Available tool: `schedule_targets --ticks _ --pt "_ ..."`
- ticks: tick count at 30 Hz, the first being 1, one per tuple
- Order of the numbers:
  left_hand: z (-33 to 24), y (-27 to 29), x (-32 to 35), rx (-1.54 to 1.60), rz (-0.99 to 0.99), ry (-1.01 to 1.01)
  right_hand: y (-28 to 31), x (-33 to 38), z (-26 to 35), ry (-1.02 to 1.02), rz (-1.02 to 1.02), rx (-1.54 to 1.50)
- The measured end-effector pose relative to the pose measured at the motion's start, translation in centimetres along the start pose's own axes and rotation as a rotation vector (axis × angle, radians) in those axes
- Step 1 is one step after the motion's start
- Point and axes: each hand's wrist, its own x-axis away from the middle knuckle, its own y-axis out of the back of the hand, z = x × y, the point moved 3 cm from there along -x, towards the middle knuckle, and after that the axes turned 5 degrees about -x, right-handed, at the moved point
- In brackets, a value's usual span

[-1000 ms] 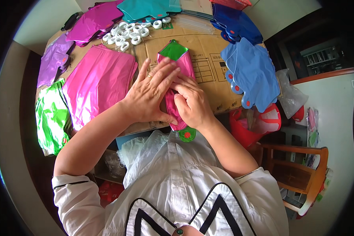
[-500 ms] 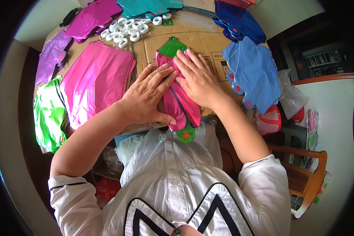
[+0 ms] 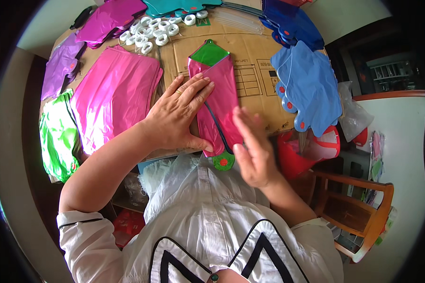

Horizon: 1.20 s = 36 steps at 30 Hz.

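A folded pink foil balloon [image 3: 223, 87] lies lengthwise before me, with a green corner at its far end, a dark band along its lower part and a round green tab [image 3: 223, 161] with a red dot at the near end. My left hand [image 3: 177, 111] lies flat on its left side, fingers stretched out and thumb near its lower edge. Just off the balloon's lower right edge is my right hand [image 3: 256, 153], somewhat blurred, with thumb and fingers apart and nothing seen in it. Under the balloon is a brown cardboard work surface [image 3: 174, 59].
At left are a stack of pink foil [image 3: 115, 96], green foil [image 3: 59, 134] and purple foil [image 3: 61, 66]. White rings [image 3: 151, 32] and clear sticks [image 3: 236, 21] lie at the back. Light-blue foil [image 3: 309, 87] is at right, above a red bucket [image 3: 295, 153] and wooden chair [image 3: 385, 203].
My right hand has lifted off the balloon's upper part and come down and right toward me, uncovering the pink fold. My left hand has stayed in place.
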Motion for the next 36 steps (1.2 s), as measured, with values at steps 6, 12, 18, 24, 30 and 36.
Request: schedule_targets --ticks 6,12,18,24,30,36 --pt "-0.1 0.0 0.1 -0.008 0.010 0.019 2.3 0.2 -1.4 0.140 0.174 0.305" --pt "-0.1 0.1 0.0 -0.007 -0.010 -0.009 -0.7 1.7 -0.9 0.235 -0.001 0.479" --pt "-0.2 0.1 0.1 -0.016 -0.029 -0.016 -2.4 1.9 -0.2 0.202 0.005 0.555" --pt "-0.3 0.0 0.1 -0.053 -0.002 -0.001 -2.7 2.0 -0.2 0.187 0.004 0.547" --pt "-0.2 -0.3 0.3 -0.068 0.017 0.012 -0.4 0.4 0.5 0.188 0.028 0.308" --pt "-0.4 0.0 0.4 -0.089 0.036 0.032 1.5 -7.5 -2.8 0.132 -0.107 0.179"
